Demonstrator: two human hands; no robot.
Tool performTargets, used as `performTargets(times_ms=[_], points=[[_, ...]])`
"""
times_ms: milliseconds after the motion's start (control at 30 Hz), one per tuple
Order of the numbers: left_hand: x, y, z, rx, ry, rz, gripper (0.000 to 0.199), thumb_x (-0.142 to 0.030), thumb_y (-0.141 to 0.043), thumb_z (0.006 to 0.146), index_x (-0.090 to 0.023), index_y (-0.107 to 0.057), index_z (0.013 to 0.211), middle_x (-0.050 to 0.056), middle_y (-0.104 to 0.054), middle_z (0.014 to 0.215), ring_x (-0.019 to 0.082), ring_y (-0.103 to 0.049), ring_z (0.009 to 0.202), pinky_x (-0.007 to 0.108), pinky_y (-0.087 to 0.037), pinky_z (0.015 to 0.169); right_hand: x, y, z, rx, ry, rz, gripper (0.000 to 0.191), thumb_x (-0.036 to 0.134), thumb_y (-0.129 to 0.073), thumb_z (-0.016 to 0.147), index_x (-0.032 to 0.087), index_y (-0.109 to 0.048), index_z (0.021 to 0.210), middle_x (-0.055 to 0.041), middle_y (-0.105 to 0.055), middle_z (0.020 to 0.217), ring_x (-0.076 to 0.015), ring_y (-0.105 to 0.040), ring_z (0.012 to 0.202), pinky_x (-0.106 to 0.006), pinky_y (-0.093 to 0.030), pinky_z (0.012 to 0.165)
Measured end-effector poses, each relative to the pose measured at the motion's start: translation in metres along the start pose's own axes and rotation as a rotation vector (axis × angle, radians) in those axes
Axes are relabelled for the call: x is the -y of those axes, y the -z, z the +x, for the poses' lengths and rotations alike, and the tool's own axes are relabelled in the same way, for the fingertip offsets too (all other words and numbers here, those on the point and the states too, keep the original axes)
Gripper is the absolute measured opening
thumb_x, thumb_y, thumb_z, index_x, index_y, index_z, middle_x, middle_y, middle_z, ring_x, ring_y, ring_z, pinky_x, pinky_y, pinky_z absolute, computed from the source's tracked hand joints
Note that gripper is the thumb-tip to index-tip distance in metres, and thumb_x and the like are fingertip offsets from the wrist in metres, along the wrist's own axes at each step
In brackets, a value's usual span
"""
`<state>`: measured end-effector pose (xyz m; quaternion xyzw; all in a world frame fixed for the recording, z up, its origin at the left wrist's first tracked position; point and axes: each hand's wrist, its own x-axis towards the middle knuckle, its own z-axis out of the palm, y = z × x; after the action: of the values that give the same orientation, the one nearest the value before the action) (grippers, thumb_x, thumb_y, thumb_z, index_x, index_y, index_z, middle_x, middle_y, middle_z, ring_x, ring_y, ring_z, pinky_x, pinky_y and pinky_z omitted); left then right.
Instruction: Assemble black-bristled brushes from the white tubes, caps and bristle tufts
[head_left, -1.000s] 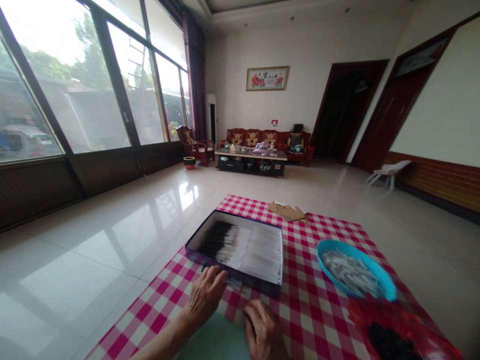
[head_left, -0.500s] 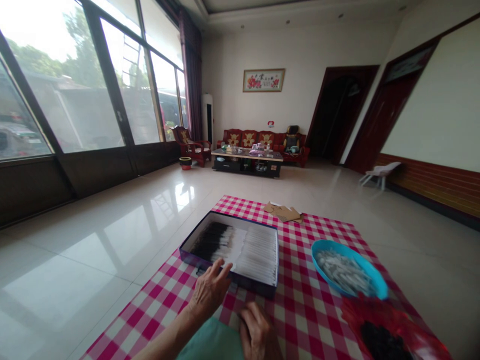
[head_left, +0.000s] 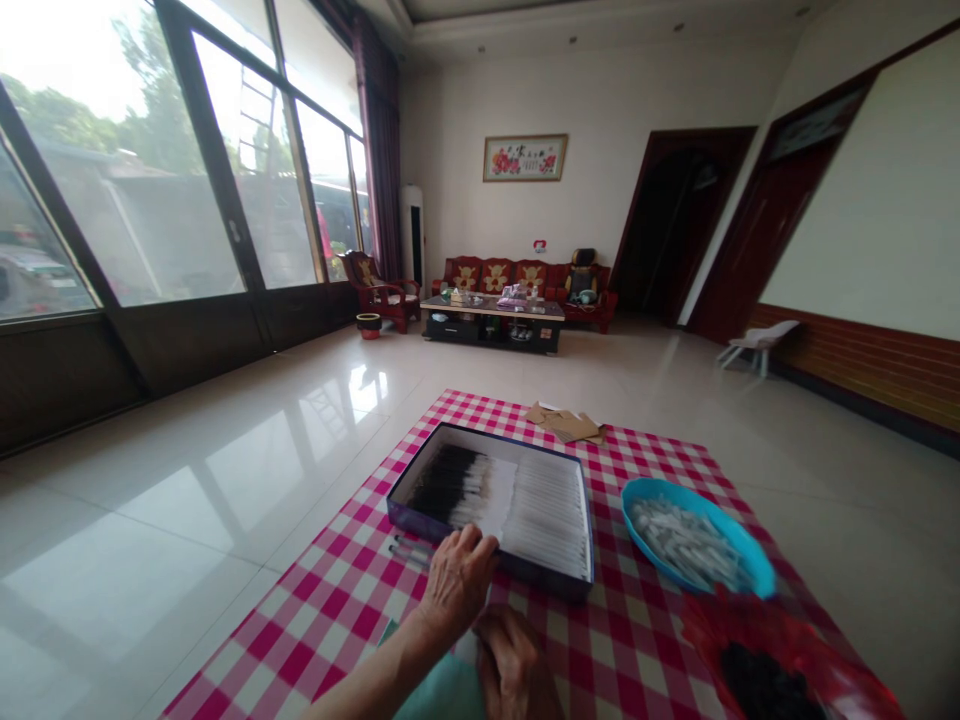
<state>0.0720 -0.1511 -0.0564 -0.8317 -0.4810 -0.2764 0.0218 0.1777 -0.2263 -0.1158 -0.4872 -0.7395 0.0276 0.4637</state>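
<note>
A shallow dark-blue box (head_left: 491, 510) lies on the checked cloth, with black-ended pieces on its left and pale, slender pieces on its right. My left hand (head_left: 461, 575) is at the near wall of the box, its fingers bent over the edge and closed on it. Below and slightly right, my right hand (head_left: 514, 655) is curled near my lap; whatever is between its fingers is hidden. Thin clear pieces (head_left: 409, 550) lie on the cloth just left of my left hand.
On the right stands a blue basin (head_left: 694, 535) of translucent pieces, beside a red plastic bag (head_left: 787, 650) holding black items. Brown cardboard pieces (head_left: 566, 423) lie at the far side of the pink-and-white cloth (head_left: 330, 600). A low table (head_left: 491, 325) stands farther off.
The box has shifted to the right. My left hand has moved right too, and its spread fingers have closed at the box edge. More of the thin clear pieces show on the cloth.
</note>
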Motion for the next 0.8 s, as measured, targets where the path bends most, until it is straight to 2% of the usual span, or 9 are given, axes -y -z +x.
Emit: performTargets(times_ms=[100,233,333,433,533,600,667,733,800], points=[[-0.004,-0.005,0.003,-0.026,-0.024,-0.036,0.019,-0.018,-0.045,0.088,-0.024,-0.06,0.099,0.005,-0.058,0.091,0.017,-0.055,0.081,0.029,-0.046,0.071,0.002,0.001,0.001,0.0,0.004,-0.024,0.034,0.007,-0.04,0.075,0.03,-0.057,0.094,-0.0022,-0.059,0.084,-0.0222,-0.062,0.076,-0.032,-0.053,0.067],[0.013,-0.003,-0.007,-0.122,-0.202,-0.106,0.039,-0.014,-0.04,0.089,-0.019,-0.045,0.127,0.011,-0.05,0.125,0.021,-0.05,0.11,0.034,-0.045,0.088,0.005,0.006,0.002,0.031,0.003,0.005,0.031,0.008,-0.04,0.077,0.028,-0.058,0.092,-0.003,-0.06,0.083,-0.0225,-0.062,0.076,-0.033,-0.054,0.067],[0.038,0.006,-0.023,-0.189,-0.176,-0.108,0.033,-0.017,-0.039,0.09,-0.018,-0.05,0.121,0.012,-0.054,0.116,0.021,-0.053,0.104,0.035,-0.047,0.085,0.005,0.016,0.006,0.017,0.033,-0.024,0.031,0.009,-0.042,0.081,0.026,-0.058,0.1,-0.0051,-0.063,0.093,-0.023,-0.063,0.085,-0.036,-0.054,0.074],[0.067,0.019,-0.038,-0.103,-0.14,-0.043,0.028,-0.025,-0.045,0.089,-0.019,-0.056,0.114,0.011,-0.058,0.106,0.022,-0.056,0.094,0.035,-0.05,0.075,0.0,0.033,0.02,-0.129,0.068,-0.195,0.034,0.012,-0.043,0.084,0.024,-0.055,0.113,-0.0086,-0.062,0.111,-0.0249,-0.058,0.104,-0.041,-0.05,0.086],[0.093,0.024,-0.047,-0.019,-0.165,0.044,0.035,-0.031,-0.051,0.084,-0.022,-0.056,0.118,0.01,-0.058,0.112,0.027,-0.053,0.102,0.041,-0.051,0.079,-0.011,0.05,0.041,-0.224,0.026,-0.389,0.034,0.015,-0.041,0.087,0.021,-0.052,0.119,-0.0119,-0.058,0.119,-0.0276,-0.051,0.114,-0.046,-0.045,0.088],[0.104,0.022,-0.05,-0.021,-0.191,0.05,0.037,-0.03,-0.052,0.084,-0.022,-0.055,0.12,0.01,-0.058,0.116,0.028,-0.052,0.108,0.044,-0.049,0.085,-0.019,0.057,0.052,-0.203,-0.016,-0.477,0.032,0.014,-0.041,0.086,0.02,-0.054,0.115,-0.0121,-0.06,0.114,-0.0285,-0.052,0.109,-0.046,-0.045,0.083],[0.108,0.018,-0.049,-0.029,-0.192,-0.001,0.034,-0.026,-0.047,0.087,-0.021,-0.056,0.119,0.01,-0.059,0.115,0.026,-0.053,0.107,0.041,-0.049,0.087,-0.026,0.061,0.058,-0.129,-0.039,-0.528,0.028,0.01,-0.043,0.084,0.021,-0.059,0.105,-0.0097,-0.064,0.099,-0.027,-0.055,0.097,-0.043,-0.043,0.078],[0.105,0.014,-0.044,-0.015,-0.167,-0.074,0.031,-0.021,-0.041,0.09,-0.022,-0.06,0.114,0.01,-0.062,0.109,0.022,-0.055,0.102,0.037,-0.051,0.085,-0.033,0.064,0.058,-0.058,-0.041,-0.547,0.026,0.008,-0.045,0.083,0.023,-0.061,0.098,-0.0064,-0.063,0.084,-0.0239,-0.056,0.085,-0.041,-0.041,0.075],[0.097,0.012,-0.038,0.016,-0.145,-0.131,0.03,-0.02,-0.039,0.091,-0.022,-0.063,0.108,0.009,-0.063,0.102,0.02,-0.057,0.095,0.035,-0.051,0.081,-0.038,0.066,0.056,-0.02,-0.039,-0.548,0.025,0.008,-0.046,0.084,0.022,-0.062,0.096,-0.0048,-0.061,0.079,-0.0221,-0.055,0.079,-0.039,-0.04,0.074]])
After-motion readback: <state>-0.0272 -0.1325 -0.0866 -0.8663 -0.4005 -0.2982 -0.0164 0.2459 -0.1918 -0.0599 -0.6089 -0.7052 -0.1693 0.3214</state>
